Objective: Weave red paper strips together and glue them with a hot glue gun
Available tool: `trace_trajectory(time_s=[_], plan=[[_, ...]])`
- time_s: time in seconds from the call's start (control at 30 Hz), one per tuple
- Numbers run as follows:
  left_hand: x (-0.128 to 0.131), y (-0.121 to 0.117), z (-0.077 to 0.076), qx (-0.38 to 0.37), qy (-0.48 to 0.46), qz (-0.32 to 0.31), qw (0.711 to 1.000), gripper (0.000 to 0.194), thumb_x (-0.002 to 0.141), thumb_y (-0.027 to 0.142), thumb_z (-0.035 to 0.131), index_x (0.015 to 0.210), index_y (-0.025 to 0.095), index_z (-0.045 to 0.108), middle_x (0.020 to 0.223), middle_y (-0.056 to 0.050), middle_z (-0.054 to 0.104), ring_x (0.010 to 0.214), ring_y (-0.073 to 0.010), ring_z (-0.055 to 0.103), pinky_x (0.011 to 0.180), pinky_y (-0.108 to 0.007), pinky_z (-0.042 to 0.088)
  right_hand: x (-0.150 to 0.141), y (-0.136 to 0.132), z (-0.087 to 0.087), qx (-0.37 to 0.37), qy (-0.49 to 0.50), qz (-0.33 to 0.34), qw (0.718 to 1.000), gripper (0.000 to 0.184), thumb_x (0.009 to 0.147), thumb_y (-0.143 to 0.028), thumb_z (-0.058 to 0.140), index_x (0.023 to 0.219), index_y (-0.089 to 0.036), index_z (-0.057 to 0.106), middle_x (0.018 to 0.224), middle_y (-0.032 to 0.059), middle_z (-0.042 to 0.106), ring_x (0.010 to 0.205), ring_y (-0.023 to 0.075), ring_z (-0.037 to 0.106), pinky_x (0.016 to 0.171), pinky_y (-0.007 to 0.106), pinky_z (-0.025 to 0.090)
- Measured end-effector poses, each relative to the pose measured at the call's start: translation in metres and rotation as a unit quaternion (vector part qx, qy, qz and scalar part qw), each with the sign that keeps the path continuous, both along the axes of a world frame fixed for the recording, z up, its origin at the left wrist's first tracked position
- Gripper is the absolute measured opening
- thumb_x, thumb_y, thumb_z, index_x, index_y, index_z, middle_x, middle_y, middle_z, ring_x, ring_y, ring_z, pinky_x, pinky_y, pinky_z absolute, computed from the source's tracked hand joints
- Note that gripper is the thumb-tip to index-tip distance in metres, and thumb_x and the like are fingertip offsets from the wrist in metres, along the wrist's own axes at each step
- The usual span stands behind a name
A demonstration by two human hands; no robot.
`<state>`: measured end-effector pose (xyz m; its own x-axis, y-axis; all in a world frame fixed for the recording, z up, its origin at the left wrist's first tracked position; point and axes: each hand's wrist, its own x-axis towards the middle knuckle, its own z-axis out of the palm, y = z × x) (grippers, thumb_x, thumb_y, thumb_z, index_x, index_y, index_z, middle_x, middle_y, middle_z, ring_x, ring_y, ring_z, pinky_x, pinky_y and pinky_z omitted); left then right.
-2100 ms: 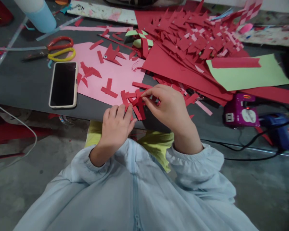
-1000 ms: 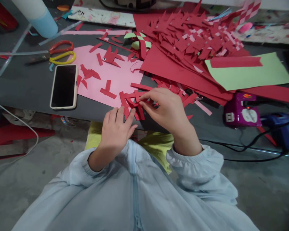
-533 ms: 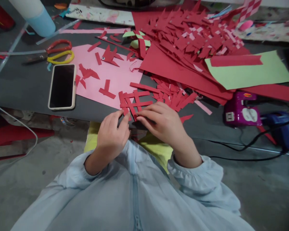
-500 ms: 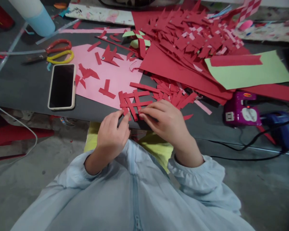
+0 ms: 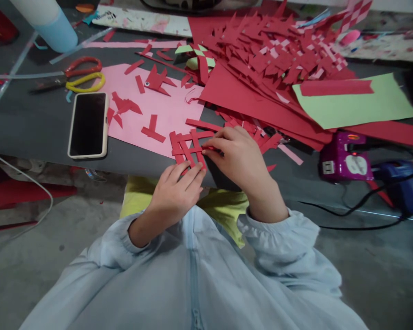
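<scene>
Red paper strips (image 5: pixel 186 146) cross over and under each other in a loose weave at the table's front edge. My left hand (image 5: pixel 177 190) lies over the near ends of the upright strips, fingers stretched out and pressing on them. With thumb and forefinger, my right hand (image 5: pixel 239 153) pinches the right end of a crosswise red strip (image 5: pixel 195 150). Part of that strip is hidden by the fingers. Beyond the weave lies a pink paper sheet (image 5: pixel 165 107) bearing a red paper fish (image 5: pixel 158 81) with a stuck-on eye and several red scraps.
A phone (image 5: pixel 88 124) and scissors (image 5: pixel 84 75) lie at the left, near a white-and-blue bottle (image 5: pixel 53 27). At the back right is a heap of red paper fish (image 5: pixel 268 50). A green sheet (image 5: pixel 357 107), a purple box (image 5: pixel 345 158) and a blue glue gun (image 5: pixel 397 183) are at the right.
My left hand has moved right and forward onto the near strip ends. My right hand has moved up from the lower strip ends to the right end of the crosswise strip.
</scene>
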<state>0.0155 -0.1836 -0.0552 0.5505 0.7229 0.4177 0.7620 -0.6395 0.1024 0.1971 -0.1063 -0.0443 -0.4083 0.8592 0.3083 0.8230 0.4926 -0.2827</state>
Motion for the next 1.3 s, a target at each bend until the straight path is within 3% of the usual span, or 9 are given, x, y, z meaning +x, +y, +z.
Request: trace_trajectory(time_s=[0.4,0.57,0.83,1.07,1.2,1.3], plan=[[-0.001,-0.001,-0.001,-0.028,0.015,0.000,0.999,0.035,0.095,0.024,0.052,0.125,0.010,0.064,0.130,-0.010,0.067,0.109,-0.0254,0.060,0.093,-0.041,0.049,-0.004,0.007,0.004,0.065,-0.126,0.077,0.987,0.032,0.095,-0.015,0.046,0.077,-0.016,0.072,0.078,0.0110,0.068,0.080,0.0230,0.050,0.067,0.036,0.038],[-0.002,-0.002,-0.002,-0.035,0.016,0.002,0.999,0.035,0.094,0.022,0.052,0.126,0.011,0.063,0.130,-0.010,0.067,0.112,-0.0253,0.059,0.094,-0.040,0.049,-0.005,0.014,0.003,0.101,-0.145,0.071,0.982,0.033,0.095,-0.017,0.048,0.071,-0.017,0.070,0.074,0.0100,0.066,0.076,0.0222,0.048,0.066,0.035,0.038],[-0.008,-0.004,0.002,-0.010,-0.065,-0.015,0.998,0.031,0.090,0.016,0.052,0.118,0.013,0.066,0.120,-0.010,0.072,0.105,-0.0227,0.063,0.091,-0.037,0.051,0.003,0.012,0.003,0.052,-0.101,0.083,0.990,0.028,0.092,-0.018,0.052,0.073,-0.020,0.073,0.077,0.0086,0.068,0.075,0.0210,0.049,0.068,0.036,0.040],[-0.024,-0.005,-0.002,-0.010,-0.127,0.076,0.989,0.025,0.090,0.018,0.050,0.108,0.017,0.068,0.092,-0.008,0.072,0.085,-0.0189,0.064,0.079,-0.033,0.052,0.003,0.005,0.006,0.022,-0.033,0.063,0.997,0.025,0.094,-0.022,0.050,0.088,-0.018,0.074,0.087,0.0102,0.071,0.083,0.0228,0.056,0.076,0.037,0.045],[-0.031,0.015,0.005,0.003,-0.102,0.141,0.985,0.025,0.092,0.019,0.050,0.110,0.014,0.068,0.099,-0.012,0.070,0.093,-0.0218,0.060,0.086,-0.037,0.050,-0.002,0.008,0.008,0.024,-0.048,0.019,0.998,0.020,0.092,-0.023,0.054,0.090,-0.015,0.072,0.088,0.0118,0.070,0.085,0.0254,0.058,0.077,0.038,0.045],[-0.031,0.036,0.011,-0.037,-0.043,0.177,0.983,0.033,0.095,0.023,0.047,0.121,0.012,0.064,0.110,-0.016,0.066,0.103,-0.0272,0.056,0.092,-0.043,0.047,-0.008,0.008,0.008,0.014,-0.063,-0.001,0.998,0.017,0.090,-0.023,0.057,0.090,-0.014,0.072,0.085,0.0120,0.069,0.083,0.0266,0.059,0.075,0.038,0.045]])
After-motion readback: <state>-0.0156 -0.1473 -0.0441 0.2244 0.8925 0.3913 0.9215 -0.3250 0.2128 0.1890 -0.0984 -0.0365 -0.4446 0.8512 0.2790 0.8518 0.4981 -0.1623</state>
